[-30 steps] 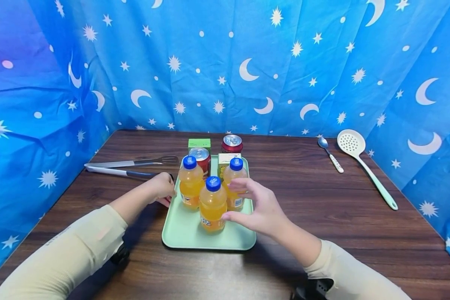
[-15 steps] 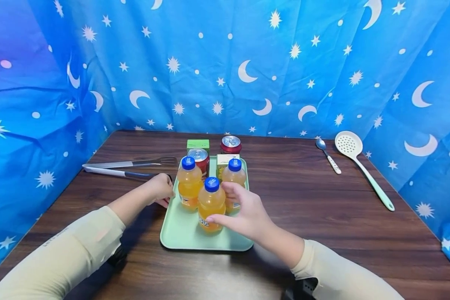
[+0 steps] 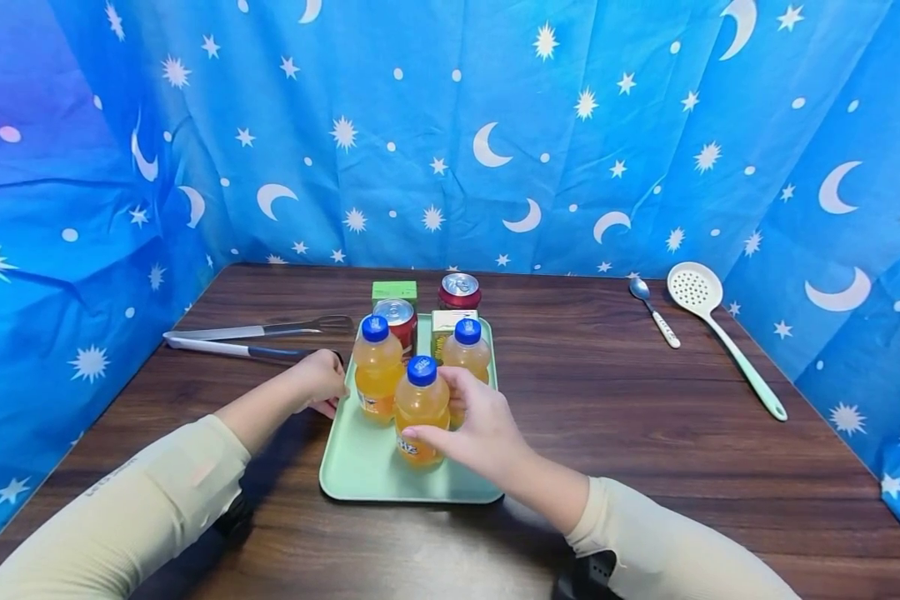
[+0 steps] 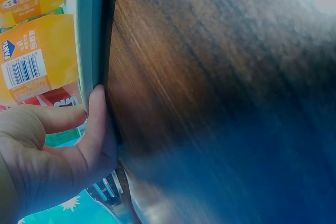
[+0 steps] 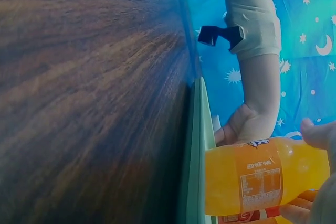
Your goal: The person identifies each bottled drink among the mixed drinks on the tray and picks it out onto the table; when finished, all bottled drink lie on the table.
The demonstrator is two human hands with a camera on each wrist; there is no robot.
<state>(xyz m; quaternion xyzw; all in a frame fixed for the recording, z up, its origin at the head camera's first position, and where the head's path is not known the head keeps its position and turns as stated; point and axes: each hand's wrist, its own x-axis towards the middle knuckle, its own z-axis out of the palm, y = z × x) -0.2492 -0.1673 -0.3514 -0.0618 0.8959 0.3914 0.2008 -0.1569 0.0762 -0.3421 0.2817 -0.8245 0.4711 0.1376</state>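
Note:
A pale green tray carries three bottles of orange drink with blue caps. My left hand pinches the tray's left rim; in the left wrist view the thumb and a finger meet at that edge. My right hand grips the front bottle, its thumb across the near side and the other fingers behind. That bottle is upright, low at the tray, its label facing out in the right wrist view. The left bottle stands just behind it. The right bottle is partly hidden by my right hand.
Behind the bottles are a red can, a small carton, a green box and another red can. Tongs lie left of the tray. A spoon and a slotted skimmer lie at the right.
My right hand has moved left and its thumb and fingers have closed round the front bottle. My left hand has stayed at the tray's rim.

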